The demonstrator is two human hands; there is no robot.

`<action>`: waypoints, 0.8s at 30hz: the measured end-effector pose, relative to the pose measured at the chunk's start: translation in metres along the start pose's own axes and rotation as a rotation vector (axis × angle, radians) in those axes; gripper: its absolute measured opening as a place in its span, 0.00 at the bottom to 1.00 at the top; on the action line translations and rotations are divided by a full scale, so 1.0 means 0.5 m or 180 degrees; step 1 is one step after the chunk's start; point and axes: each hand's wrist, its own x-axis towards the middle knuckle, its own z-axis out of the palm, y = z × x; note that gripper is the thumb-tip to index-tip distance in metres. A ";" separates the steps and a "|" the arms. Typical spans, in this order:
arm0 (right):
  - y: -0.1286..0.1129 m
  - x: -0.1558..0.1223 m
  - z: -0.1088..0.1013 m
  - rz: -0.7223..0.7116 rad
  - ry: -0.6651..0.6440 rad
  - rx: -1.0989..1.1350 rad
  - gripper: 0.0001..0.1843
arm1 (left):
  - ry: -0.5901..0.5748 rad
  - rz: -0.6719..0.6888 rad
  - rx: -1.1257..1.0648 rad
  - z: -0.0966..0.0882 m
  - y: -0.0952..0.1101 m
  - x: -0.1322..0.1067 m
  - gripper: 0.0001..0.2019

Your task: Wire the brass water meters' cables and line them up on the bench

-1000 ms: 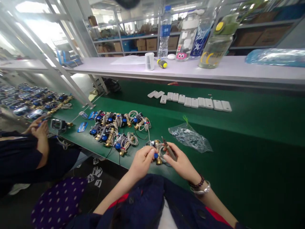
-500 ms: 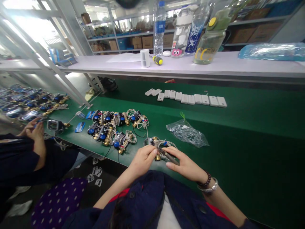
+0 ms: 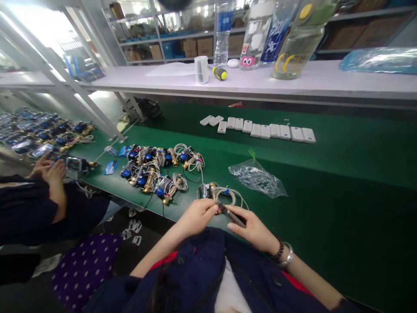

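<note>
Hands [image 3: 196, 216] with tool [image 3: 235, 218], valve [image 3: 208, 190] half-hidden

A green bench [image 3: 342, 208] runs across the view. Towards its back lies a row of white plastic covers [image 3: 260, 129], side by side. Nearer lies a clear bag of small parts [image 3: 257, 177], and to the left a cluster of brass valve units [image 3: 156, 169] with blue caps and coiled wires, with blue cards [image 3: 111, 167] beside them. Behind the bench, a white shelf [image 3: 293, 87] carries a white cup [image 3: 202, 69], a yellow-and-black screwdriver [image 3: 220, 73] just beside it, a sheet of paper [image 3: 169, 69], a water bottle [image 3: 223, 32], other drink bottles and a bluish plastic bag [image 3: 381, 60]. Racks behind hold cardboard boxes [image 3: 195, 45]. At far left a co-worker [image 3: 29, 208] in dark sleeves sits at the bench. Below, a purple polka-dot cloth [image 3: 84, 269] lies near white tags [image 3: 133, 226] on the floor.
</note>
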 end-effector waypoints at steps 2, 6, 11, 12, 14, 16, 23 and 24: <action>0.029 -0.010 0.021 0.0115 0.0257 -0.0176 0.27 | -0.0102 -0.0127 -0.0032 0.015 -0.016 0.008 0.16; 0.161 -0.024 0.027 0.1122 0.1064 -0.0867 0.26 | -0.0346 -0.0537 0.0023 0.052 -0.082 0.013 0.16; 0.333 -0.082 -0.031 0.3091 0.1623 -0.1378 0.31 | -0.0120 -0.1107 -0.0232 0.082 -0.202 -0.027 0.16; 0.352 -0.095 -0.039 0.3257 0.1673 -0.1453 0.34 | -0.0022 -0.1267 -0.0307 0.087 -0.224 -0.037 0.16; 0.378 -0.107 -0.042 0.3447 0.1745 -0.1609 0.38 | 0.0122 -0.1543 -0.0408 0.097 -0.261 -0.052 0.17; 0.397 -0.092 -0.029 0.3195 0.1732 -0.1731 0.41 | 0.0238 -0.1703 -0.0418 0.103 -0.289 -0.055 0.18; 0.468 0.088 0.085 0.1458 0.1406 -0.0926 0.54 | 0.1792 -0.1831 0.0553 0.012 -0.385 0.000 0.20; 0.475 0.109 0.103 0.1453 0.1314 -0.0824 0.56 | 0.2008 -0.1865 0.0704 -0.013 -0.402 0.007 0.23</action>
